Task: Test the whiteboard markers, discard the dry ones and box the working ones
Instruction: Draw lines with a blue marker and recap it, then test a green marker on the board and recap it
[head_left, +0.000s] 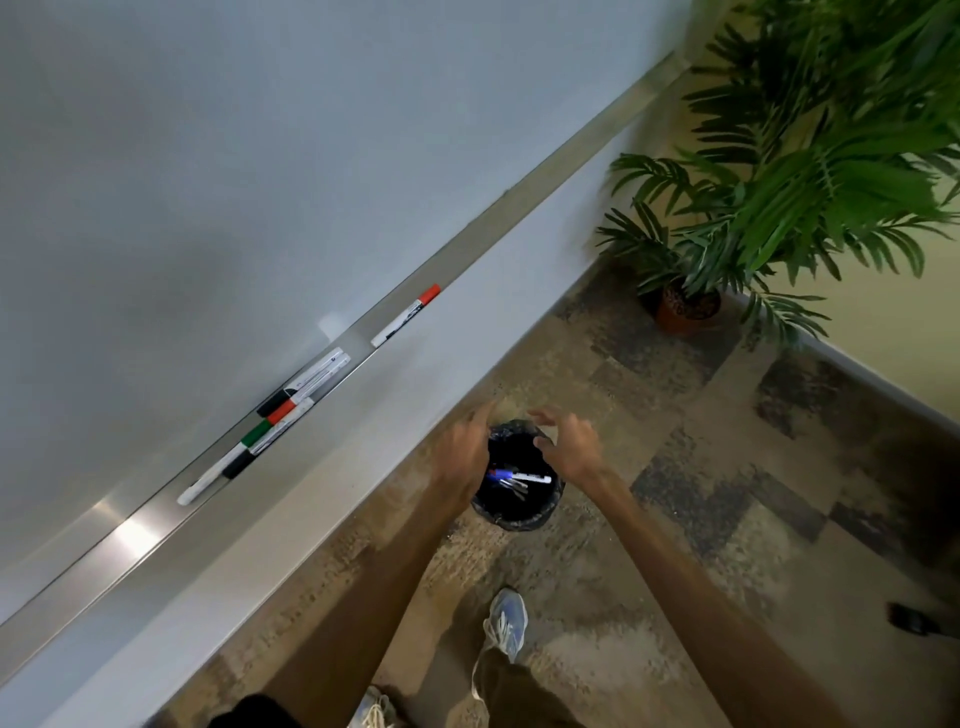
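a whiteboard runs along the wall above a patterned carpet floor, with a potted plant in the corner. on the board's metal tray lie a cluster of capped markers and, farther along, a lone red-capped marker. the left hand and right hand hover over a small black-lined bin on the floor, fingers spread and holding nothing, with discarded markers lying inside it.

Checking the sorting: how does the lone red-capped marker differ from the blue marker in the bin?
The red-capped marker lies alone on the tray; the blue marker lies in the bin with others. The tray one's end is red, the bin one's blue. Both show white barrels.
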